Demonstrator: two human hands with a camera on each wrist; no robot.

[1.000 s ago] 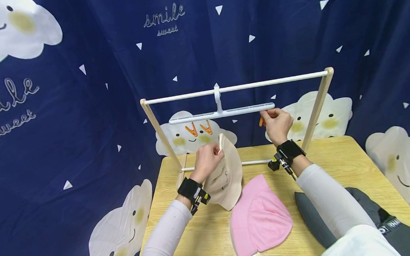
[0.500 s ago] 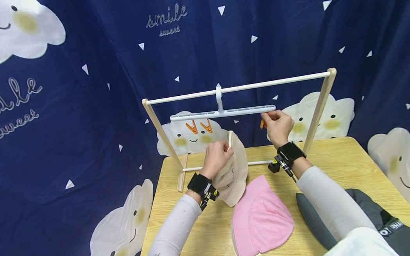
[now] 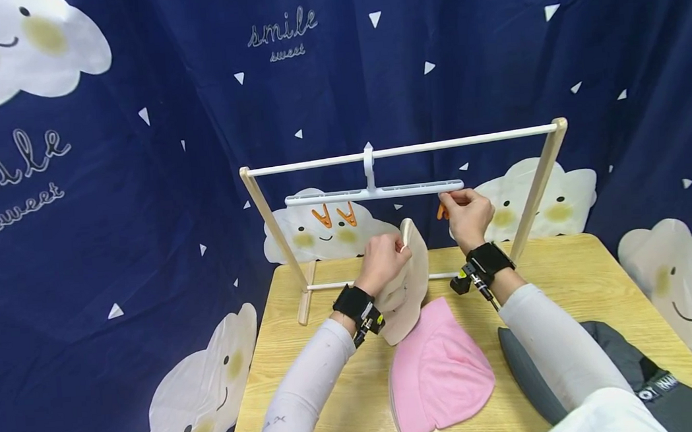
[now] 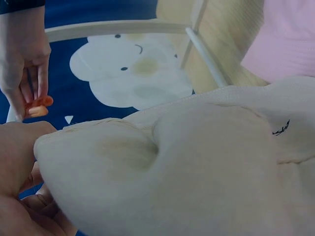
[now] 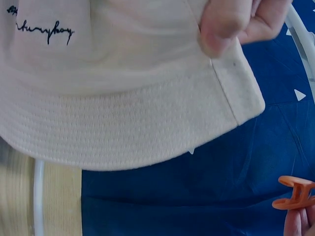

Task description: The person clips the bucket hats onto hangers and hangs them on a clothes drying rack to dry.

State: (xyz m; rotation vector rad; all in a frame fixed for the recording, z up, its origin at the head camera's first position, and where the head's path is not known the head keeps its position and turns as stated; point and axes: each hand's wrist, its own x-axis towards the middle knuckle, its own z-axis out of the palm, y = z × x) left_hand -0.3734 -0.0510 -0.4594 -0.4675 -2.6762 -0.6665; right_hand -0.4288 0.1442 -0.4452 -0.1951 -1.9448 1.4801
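My left hand (image 3: 383, 264) pinches a beige bucket hat (image 3: 417, 284) by its edge, holding it up below the white hanger (image 3: 333, 197). In the right wrist view dark stitched lettering shows on that hat (image 5: 123, 130), and the left thumb presses near its brim. My right hand (image 3: 471, 217) pinches an orange clip (image 3: 441, 211) at the hanger's right end. Seen from the left wrist, the clip (image 4: 38, 106) is between the right fingers, a short way from the hat. Whether its jaws are spread cannot be told.
A wooden rack (image 3: 534, 188) carries the hanger on its white top bar (image 3: 466, 143). Two more orange clips (image 3: 322, 216) hang at the hanger's left. On the table (image 3: 327, 389) lie a pink bucket hat (image 3: 442, 375) and a dark grey hat (image 3: 612, 342), partly behind the right arm.
My left hand has moved to the right with the beige hat, closer to the right hand. The right hand stays at the hanger's end with the orange clip.
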